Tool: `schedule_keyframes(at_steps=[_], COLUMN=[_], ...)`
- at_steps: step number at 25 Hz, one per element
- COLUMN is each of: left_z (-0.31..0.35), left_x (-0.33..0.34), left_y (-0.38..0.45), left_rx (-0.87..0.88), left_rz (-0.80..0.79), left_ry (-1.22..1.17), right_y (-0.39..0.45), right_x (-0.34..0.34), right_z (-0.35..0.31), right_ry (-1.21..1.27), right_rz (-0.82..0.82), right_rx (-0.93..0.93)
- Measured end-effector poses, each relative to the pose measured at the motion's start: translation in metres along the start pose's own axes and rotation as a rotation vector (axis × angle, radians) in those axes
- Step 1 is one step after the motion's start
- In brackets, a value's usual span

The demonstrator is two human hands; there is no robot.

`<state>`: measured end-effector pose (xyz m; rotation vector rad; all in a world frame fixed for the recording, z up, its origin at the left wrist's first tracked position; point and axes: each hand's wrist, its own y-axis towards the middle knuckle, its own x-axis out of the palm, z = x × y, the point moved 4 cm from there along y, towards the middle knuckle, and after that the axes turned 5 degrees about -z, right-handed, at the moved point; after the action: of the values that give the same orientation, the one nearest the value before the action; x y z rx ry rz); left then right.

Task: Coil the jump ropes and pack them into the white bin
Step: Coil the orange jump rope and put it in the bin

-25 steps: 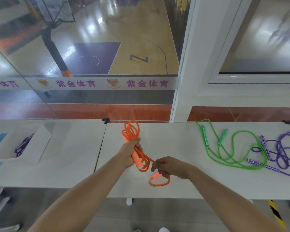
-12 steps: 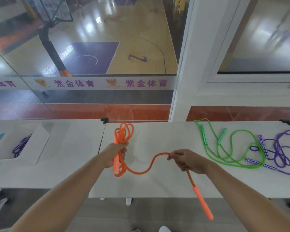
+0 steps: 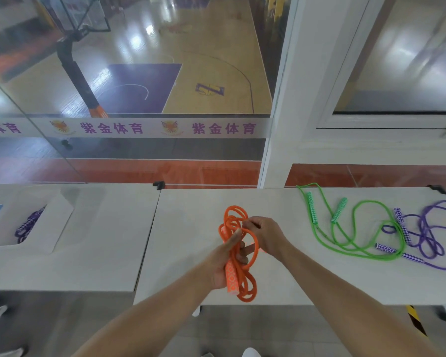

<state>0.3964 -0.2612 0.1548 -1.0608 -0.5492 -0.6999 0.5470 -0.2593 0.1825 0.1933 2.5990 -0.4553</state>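
Your right hand point(image 3: 264, 237) now brings the stretched length back and pinches a loop onto the orange rope point(image 3: 238, 256). Your left hand point(image 3: 223, 264) grips that bundle and its handle, so the coil looks almost finished. The white bin point(image 3: 62, 222) waits at nine o'clock.

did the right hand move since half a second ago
Yes. The right hand has come left, away from the green jump rope, and now meets the left hand at the orange jump rope coil.

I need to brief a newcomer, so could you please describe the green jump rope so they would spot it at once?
Look at the right-hand table. The green jump rope lies loose there, right of the hands, beside a purple rope. It alone is bright green, with green-and-white handles.
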Motion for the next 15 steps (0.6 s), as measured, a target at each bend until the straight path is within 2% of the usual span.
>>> schedule_keyframes(at_steps=[4,10,15], left_z=[0.001,0.013,0.014], left_x=[0.001,-0.01,-0.007], left_y=[-0.004,-0.003,0.003], left_rx=[-0.047,0.035,0.001], left_rz=[0.078,0.216,0.277], left_ry=[0.028,-0.003,0.05], right_y=[-0.004,-0.004,-0.006], right_x=[-0.001,-0.01,-0.003], right_z=[-0.002,0.004,0.001], right_ry=[-0.321,-0.333,-0.612], right_rz=[0.005,0.108,0.085], right_rx=[-0.093,-0.123,-0.207])
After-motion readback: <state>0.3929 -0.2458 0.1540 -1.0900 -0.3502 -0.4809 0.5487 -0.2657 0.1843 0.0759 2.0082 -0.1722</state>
